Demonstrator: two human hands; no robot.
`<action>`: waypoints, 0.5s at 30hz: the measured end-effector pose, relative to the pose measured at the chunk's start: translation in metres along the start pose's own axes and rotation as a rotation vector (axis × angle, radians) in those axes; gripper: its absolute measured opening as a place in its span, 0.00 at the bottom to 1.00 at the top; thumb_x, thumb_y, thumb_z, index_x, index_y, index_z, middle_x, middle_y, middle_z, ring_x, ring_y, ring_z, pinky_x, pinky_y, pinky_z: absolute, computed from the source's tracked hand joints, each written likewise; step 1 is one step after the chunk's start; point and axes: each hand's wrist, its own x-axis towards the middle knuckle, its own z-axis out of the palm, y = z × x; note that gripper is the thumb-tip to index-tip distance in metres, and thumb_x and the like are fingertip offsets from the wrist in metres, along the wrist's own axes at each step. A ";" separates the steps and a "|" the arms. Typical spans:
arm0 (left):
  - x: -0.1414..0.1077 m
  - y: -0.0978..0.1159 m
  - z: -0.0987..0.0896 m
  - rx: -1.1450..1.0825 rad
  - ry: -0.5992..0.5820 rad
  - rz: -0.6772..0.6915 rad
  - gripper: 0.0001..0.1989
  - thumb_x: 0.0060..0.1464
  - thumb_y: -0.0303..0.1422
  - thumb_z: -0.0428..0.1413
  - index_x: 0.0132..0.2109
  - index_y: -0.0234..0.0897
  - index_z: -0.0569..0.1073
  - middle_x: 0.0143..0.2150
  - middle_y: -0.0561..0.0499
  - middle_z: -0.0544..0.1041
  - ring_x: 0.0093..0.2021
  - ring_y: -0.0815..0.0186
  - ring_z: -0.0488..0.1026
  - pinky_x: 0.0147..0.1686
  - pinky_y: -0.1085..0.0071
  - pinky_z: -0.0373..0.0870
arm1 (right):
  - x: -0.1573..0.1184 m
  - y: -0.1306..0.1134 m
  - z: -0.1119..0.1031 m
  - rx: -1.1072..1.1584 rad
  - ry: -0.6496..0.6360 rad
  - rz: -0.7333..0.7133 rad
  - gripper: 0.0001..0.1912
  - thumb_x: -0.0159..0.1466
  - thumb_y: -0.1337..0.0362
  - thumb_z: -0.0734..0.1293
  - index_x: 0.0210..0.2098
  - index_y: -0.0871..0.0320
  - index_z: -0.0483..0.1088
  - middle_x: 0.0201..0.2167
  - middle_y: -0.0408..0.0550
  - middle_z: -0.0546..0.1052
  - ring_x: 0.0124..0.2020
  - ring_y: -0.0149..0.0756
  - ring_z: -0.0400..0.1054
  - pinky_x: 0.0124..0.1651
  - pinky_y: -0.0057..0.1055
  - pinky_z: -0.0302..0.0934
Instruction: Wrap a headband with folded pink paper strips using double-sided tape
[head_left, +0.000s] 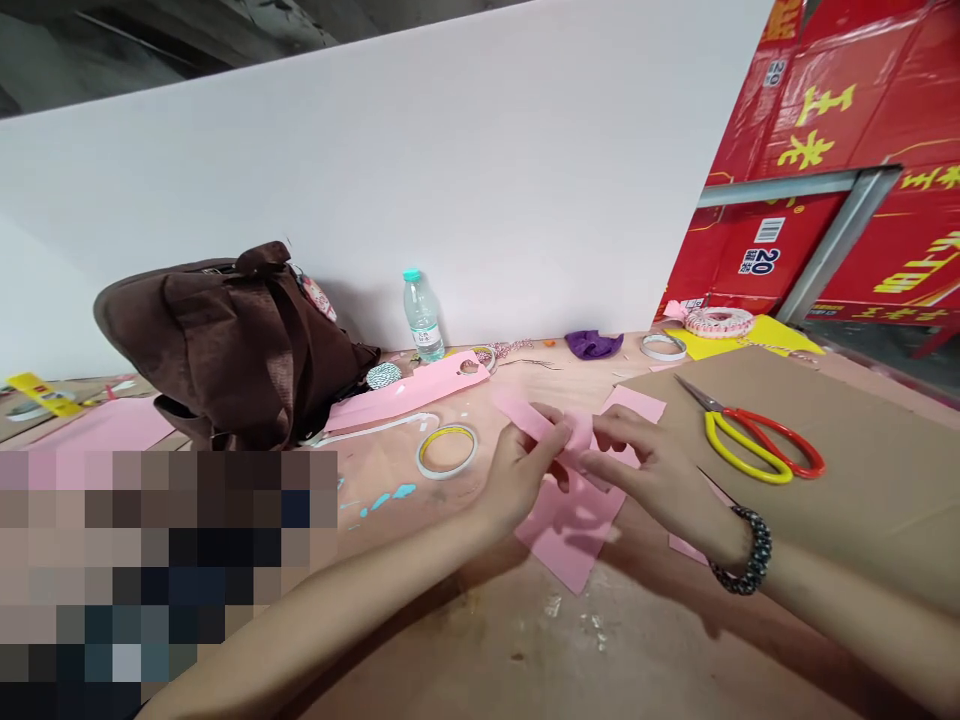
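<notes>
Left hand (517, 475) narrow, thumb and fingers pinching a curled pink paper strip (551, 425). Right hand (652, 475) also narrow, fingertips (604, 425) pressed against the curl from the opposite side, a beaded bracelet (742, 550) around the wrist. Strip held up between both hands, clear of a pink paper sheet (570, 530) lying directly beneath them on the wooden surface (510, 640).

Just right of the right hand, a flat cardboard sheet (825, 480) under scissors (750, 440) with red and yellow handles, blades pointing away from the hand. Left of the left hand, near it, a roll of double-sided tape (446, 450) lying flat. Farther ahead of the left hand, a long pink paper piece with a cut hole (405, 395), and beyond it a twine spool (383, 375) beside a brown fabric bag (232, 350) and a water bottle (422, 315) standing upright. Ahead of the right hand and well apart from it, a purple cloth (592, 345), a second tape roll (663, 346), and a braided pink-and-white ring (718, 322) on yellow paper (750, 340).
</notes>
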 end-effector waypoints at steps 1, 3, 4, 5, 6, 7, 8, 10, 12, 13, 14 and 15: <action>-0.002 -0.008 0.000 -0.027 -0.008 -0.030 0.14 0.55 0.41 0.59 0.31 0.35 0.67 0.24 0.55 0.70 0.20 0.73 0.68 0.19 0.78 0.66 | 0.001 0.002 0.001 0.037 0.046 0.021 0.13 0.61 0.57 0.69 0.24 0.57 0.69 0.25 0.42 0.65 0.29 0.32 0.57 0.32 0.29 0.51; -0.004 -0.022 -0.001 -0.088 -0.022 -0.094 0.16 0.54 0.44 0.59 0.34 0.35 0.67 0.26 0.54 0.72 0.19 0.73 0.67 0.16 0.77 0.65 | 0.002 0.011 0.003 0.100 0.134 0.060 0.17 0.60 0.57 0.70 0.21 0.58 0.64 0.22 0.41 0.63 0.26 0.30 0.55 0.30 0.28 0.50; -0.004 -0.027 -0.002 -0.118 -0.029 -0.125 0.16 0.53 0.45 0.59 0.36 0.36 0.67 0.27 0.54 0.73 0.18 0.72 0.68 0.14 0.77 0.65 | 0.002 0.016 0.004 0.124 0.159 0.081 0.18 0.61 0.57 0.69 0.21 0.59 0.63 0.22 0.41 0.63 0.25 0.30 0.55 0.29 0.28 0.50; -0.003 -0.031 -0.003 -0.147 -0.033 -0.153 0.17 0.52 0.46 0.59 0.38 0.36 0.68 0.27 0.53 0.73 0.18 0.71 0.69 0.14 0.76 0.65 | 0.003 0.021 0.005 0.145 0.172 0.103 0.18 0.62 0.56 0.68 0.22 0.59 0.63 0.22 0.41 0.64 0.25 0.30 0.56 0.28 0.27 0.51; -0.001 -0.034 -0.005 -0.174 -0.032 -0.174 0.18 0.51 0.46 0.59 0.39 0.36 0.68 0.28 0.53 0.74 0.20 0.69 0.70 0.15 0.75 0.67 | 0.002 0.026 0.006 0.171 0.185 0.123 0.17 0.62 0.55 0.68 0.24 0.58 0.64 0.22 0.42 0.65 0.24 0.30 0.56 0.27 0.27 0.51; 0.001 -0.035 -0.006 -0.197 -0.028 -0.192 0.19 0.50 0.46 0.61 0.40 0.36 0.69 0.27 0.53 0.74 0.21 0.68 0.72 0.18 0.74 0.70 | 0.002 0.030 0.007 0.199 0.197 0.137 0.16 0.62 0.55 0.67 0.26 0.58 0.65 0.24 0.42 0.66 0.24 0.30 0.57 0.27 0.27 0.53; 0.004 -0.036 -0.007 -0.217 -0.021 -0.206 0.19 0.50 0.45 0.61 0.40 0.36 0.70 0.27 0.53 0.74 0.23 0.68 0.74 0.22 0.73 0.72 | 0.002 0.034 0.007 0.222 0.209 0.144 0.15 0.62 0.54 0.68 0.27 0.58 0.65 0.25 0.43 0.67 0.25 0.30 0.59 0.27 0.27 0.54; 0.008 -0.037 -0.009 -0.246 -0.012 -0.228 0.18 0.49 0.43 0.63 0.39 0.34 0.72 0.27 0.51 0.75 0.27 0.67 0.76 0.29 0.72 0.75 | 0.001 0.038 0.007 0.252 0.229 0.146 0.13 0.61 0.54 0.69 0.30 0.57 0.66 0.27 0.43 0.68 0.27 0.31 0.61 0.28 0.27 0.56; 0.011 -0.037 -0.010 -0.264 -0.016 -0.246 0.17 0.48 0.42 0.64 0.38 0.32 0.73 0.30 0.48 0.78 0.29 0.66 0.77 0.33 0.71 0.76 | 0.000 0.039 0.006 0.260 0.239 0.151 0.13 0.60 0.55 0.70 0.31 0.57 0.67 0.28 0.43 0.68 0.27 0.31 0.61 0.27 0.27 0.56; 0.011 -0.037 -0.011 -0.269 -0.022 -0.253 0.18 0.48 0.42 0.64 0.39 0.32 0.74 0.32 0.46 0.79 0.31 0.65 0.77 0.34 0.70 0.76 | 0.000 0.040 0.006 0.259 0.244 0.159 0.12 0.60 0.55 0.70 0.32 0.56 0.68 0.27 0.43 0.68 0.26 0.31 0.60 0.26 0.27 0.54; 0.011 -0.037 -0.011 -0.273 -0.030 -0.256 0.18 0.48 0.42 0.64 0.40 0.32 0.74 0.35 0.45 0.79 0.33 0.64 0.78 0.35 0.70 0.76 | 0.000 0.040 0.005 0.258 0.248 0.168 0.12 0.61 0.54 0.70 0.34 0.56 0.68 0.27 0.43 0.68 0.25 0.31 0.60 0.25 0.27 0.53; 0.011 -0.038 -0.011 -0.275 -0.039 -0.254 0.18 0.48 0.41 0.64 0.41 0.33 0.75 0.37 0.45 0.80 0.35 0.63 0.78 0.36 0.69 0.76 | 0.000 0.040 0.005 0.259 0.253 0.183 0.12 0.61 0.54 0.70 0.36 0.56 0.69 0.27 0.43 0.69 0.25 0.31 0.59 0.24 0.27 0.53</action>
